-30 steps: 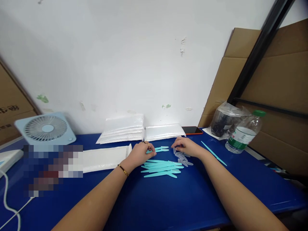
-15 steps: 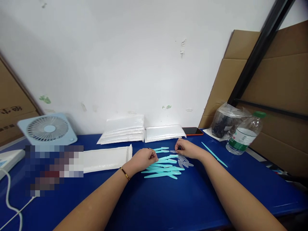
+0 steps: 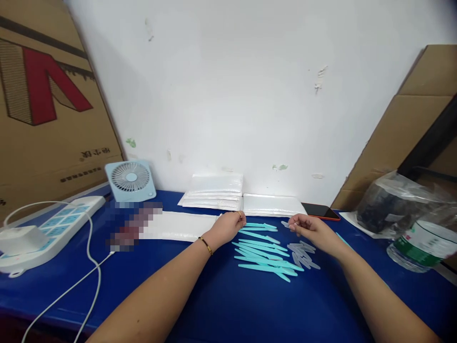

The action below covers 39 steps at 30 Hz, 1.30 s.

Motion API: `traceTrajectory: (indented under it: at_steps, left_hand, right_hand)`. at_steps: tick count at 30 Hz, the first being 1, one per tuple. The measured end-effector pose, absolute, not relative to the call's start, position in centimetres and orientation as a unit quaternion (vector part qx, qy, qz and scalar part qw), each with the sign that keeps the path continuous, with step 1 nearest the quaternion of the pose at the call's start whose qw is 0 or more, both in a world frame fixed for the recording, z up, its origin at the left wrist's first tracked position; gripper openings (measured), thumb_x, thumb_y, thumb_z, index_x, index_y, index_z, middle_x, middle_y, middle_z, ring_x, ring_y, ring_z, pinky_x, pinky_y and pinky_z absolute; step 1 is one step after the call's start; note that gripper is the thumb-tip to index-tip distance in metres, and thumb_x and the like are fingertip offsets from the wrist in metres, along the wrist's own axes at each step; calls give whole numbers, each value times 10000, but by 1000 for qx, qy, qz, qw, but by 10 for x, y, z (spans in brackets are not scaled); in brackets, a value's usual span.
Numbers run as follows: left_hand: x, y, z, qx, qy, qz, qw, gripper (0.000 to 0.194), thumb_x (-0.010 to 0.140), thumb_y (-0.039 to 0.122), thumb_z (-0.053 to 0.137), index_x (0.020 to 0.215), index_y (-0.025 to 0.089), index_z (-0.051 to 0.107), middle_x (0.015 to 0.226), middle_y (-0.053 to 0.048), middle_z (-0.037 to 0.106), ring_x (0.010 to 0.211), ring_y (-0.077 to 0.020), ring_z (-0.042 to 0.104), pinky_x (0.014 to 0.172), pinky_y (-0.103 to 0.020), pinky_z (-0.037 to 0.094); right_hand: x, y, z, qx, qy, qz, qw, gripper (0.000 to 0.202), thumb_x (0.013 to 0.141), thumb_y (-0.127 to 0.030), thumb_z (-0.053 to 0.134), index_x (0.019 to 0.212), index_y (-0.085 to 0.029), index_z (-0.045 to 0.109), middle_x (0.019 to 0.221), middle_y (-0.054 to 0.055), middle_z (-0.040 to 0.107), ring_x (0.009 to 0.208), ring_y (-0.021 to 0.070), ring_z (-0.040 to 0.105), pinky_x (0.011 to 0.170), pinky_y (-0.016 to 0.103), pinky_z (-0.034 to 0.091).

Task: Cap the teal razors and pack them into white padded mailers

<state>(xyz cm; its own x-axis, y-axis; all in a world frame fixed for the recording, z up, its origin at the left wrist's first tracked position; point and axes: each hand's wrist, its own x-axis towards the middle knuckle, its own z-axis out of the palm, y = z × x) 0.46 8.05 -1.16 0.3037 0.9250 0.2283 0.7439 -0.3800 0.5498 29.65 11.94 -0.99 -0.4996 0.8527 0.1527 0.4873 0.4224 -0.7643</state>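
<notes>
The right hand [image 3: 311, 229] pinched a clear piece [image 3: 284, 224] only at its right end, risking slippage; the left hand [image 3: 227, 227] was curled, contents indeterminable.

Sticks [image 3: 262, 245], turquoise; pieces [image 3: 299, 258], translucent, whitish. I wear a bracelet [image 3: 205, 245], black and gold. My table [image 3: 214, 305]: plain blue. Fan [image 3: 131, 177]: pale blue. Phone [image 3: 321, 211]: black, orange edge. Carton [image 3: 71, 138]: brown, red motif.

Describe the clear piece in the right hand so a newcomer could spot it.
Over the blue table is the right hand, just beyond a heap of clear pieces. The small clear piece pokes leftward from its grip, held apart from that heap.
</notes>
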Motion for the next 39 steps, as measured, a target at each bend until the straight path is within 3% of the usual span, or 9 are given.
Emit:
traceTrajectory:
  at_steps: [20, 39]
  left_hand:
    - [4, 82, -11, 784, 520, 261, 215, 173, 824, 276, 407, 804, 187, 554, 746, 3, 610, 683, -134, 533, 608, -217, 381]
    - [10, 87, -15, 796, 513, 266, 181, 186, 837, 300, 405, 798, 197, 554, 678, 19, 571, 619, -125, 511, 561, -216, 341]
  right_hand:
    - [280, 111, -12, -413, -794, 343, 285, 282, 786, -442, 537, 844, -169, 574, 678, 3, 533, 601, 118, 469, 552, 233, 388]
    - [269, 108, -13, -407, -785, 368, 288, 270, 765, -426, 561, 821, -163, 577, 657, -6, 540, 582, 109, 477, 554, 226, 394]
